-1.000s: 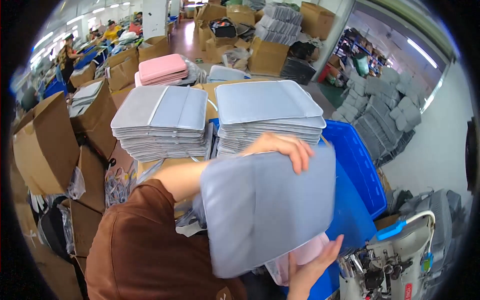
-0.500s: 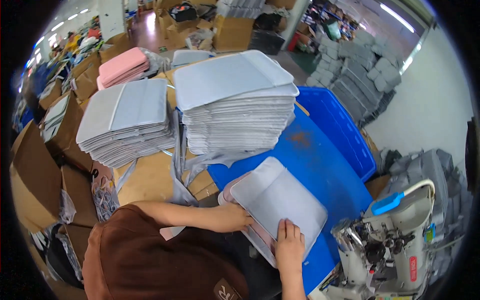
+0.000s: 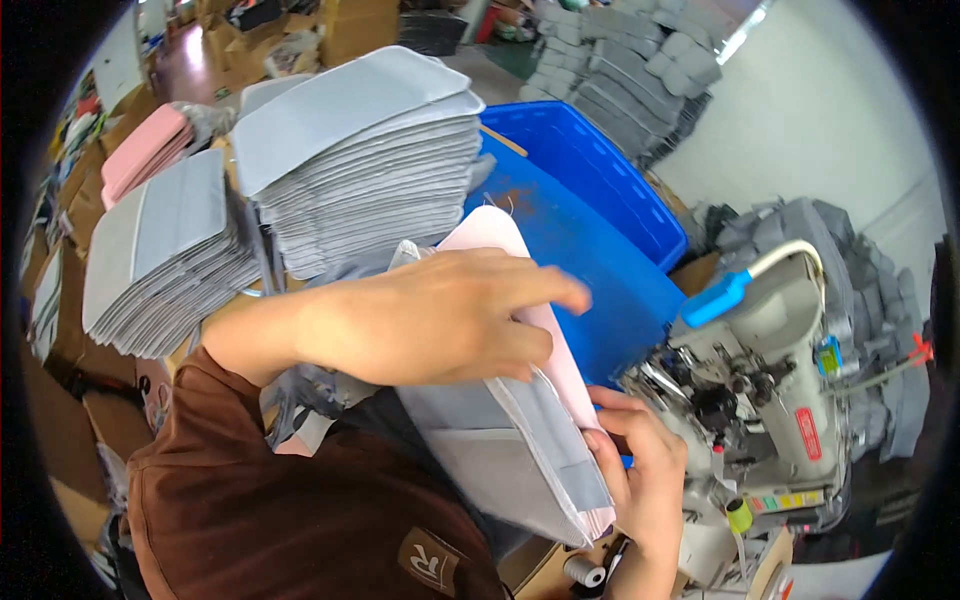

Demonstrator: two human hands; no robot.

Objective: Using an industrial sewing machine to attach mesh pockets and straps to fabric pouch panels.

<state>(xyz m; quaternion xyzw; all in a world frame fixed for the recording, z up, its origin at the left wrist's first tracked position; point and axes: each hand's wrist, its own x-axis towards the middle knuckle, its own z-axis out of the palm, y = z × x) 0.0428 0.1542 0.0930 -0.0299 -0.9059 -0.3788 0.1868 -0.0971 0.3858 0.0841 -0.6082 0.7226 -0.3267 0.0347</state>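
Note:
A grey padded fabric sleeve (image 3: 485, 455) with pink on its other side is tilted up in front of me. Pale piping runs along its edges, and the pink face (image 3: 560, 365) shows along the right. My right hand (image 3: 645, 455) grips its lower right edge between thumb and fingers. Across its upper part lies my left hand (image 3: 430, 310), slightly blurred. The left index finger stretches out past the pink edge, while the other fingers bend over the grey panel; its thumb is hidden.
Beyond stand a tall stack of grey sleeves (image 3: 370, 190), a lower stack (image 3: 165, 250) and pink pieces (image 3: 145, 155). A blue tub (image 3: 600, 170) adjoins the blue tabletop (image 3: 600, 325). At right is a sewing machine (image 3: 775, 370) with a blue-headed lamp (image 3: 717, 300).
The sleeve has come up off the table toward me and tilted, showing its pink side. My left hand has moved across its top; my right now grips its edge. The view has shifted rightward.

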